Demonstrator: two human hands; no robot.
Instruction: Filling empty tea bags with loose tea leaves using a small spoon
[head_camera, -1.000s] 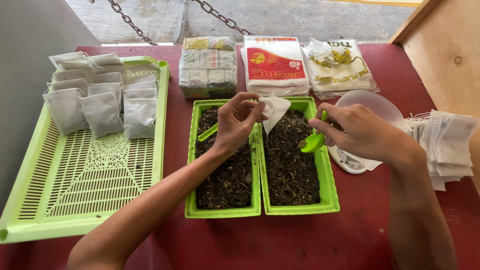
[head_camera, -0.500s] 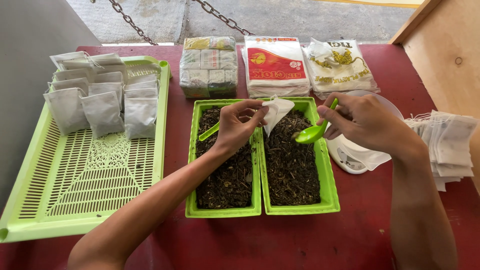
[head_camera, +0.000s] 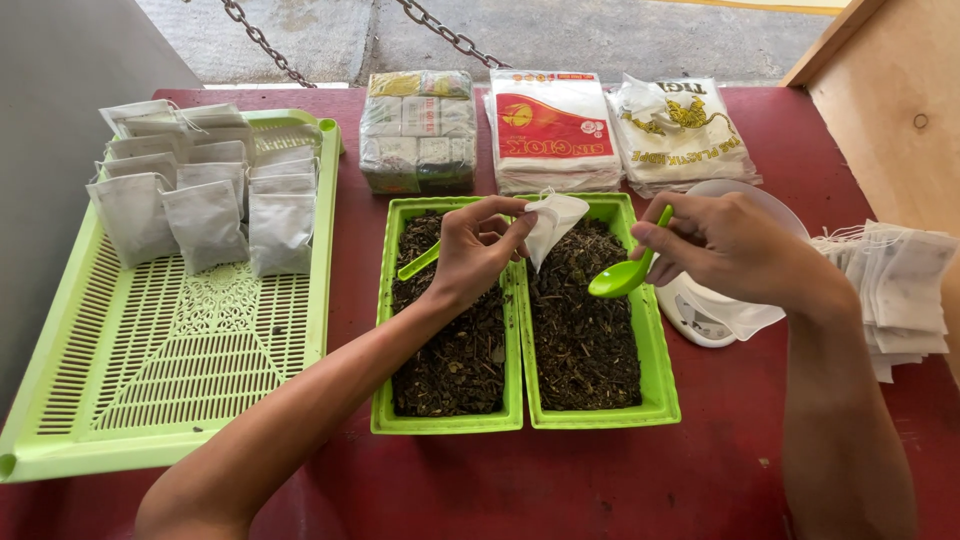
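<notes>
A small white filter bag (head_camera: 551, 222) is pinched at its mouth by the left hand (head_camera: 478, 248), grip clenched on the fabric, and held above the seam between two green tubs of dark loose tea. A green plastic spoon (head_camera: 626, 272) is gripped by its handle in the right hand (head_camera: 728, 245), bowl tipped down and hovering over the right tub (head_camera: 655, 385), just beside the bag w/o touching it. A second green spoon handle (head_camera: 417, 264) is seen lying in the left tub (head_camera: 382, 330), partly hidden behind the left wrist. Filled bags (head_camera: 205, 222) are laid in rows at the far end of a green slatted tray (head_camera: 160, 370) at left. Empty bags (head_camera: 900, 285) are stacked at the right edge of the red worktop (head_camera: 720, 470), next to a white scale w/ bowl (head_camera: 700, 315). Three wrapped packs (head_camera: 550, 130) are lined up along the back.
</notes>
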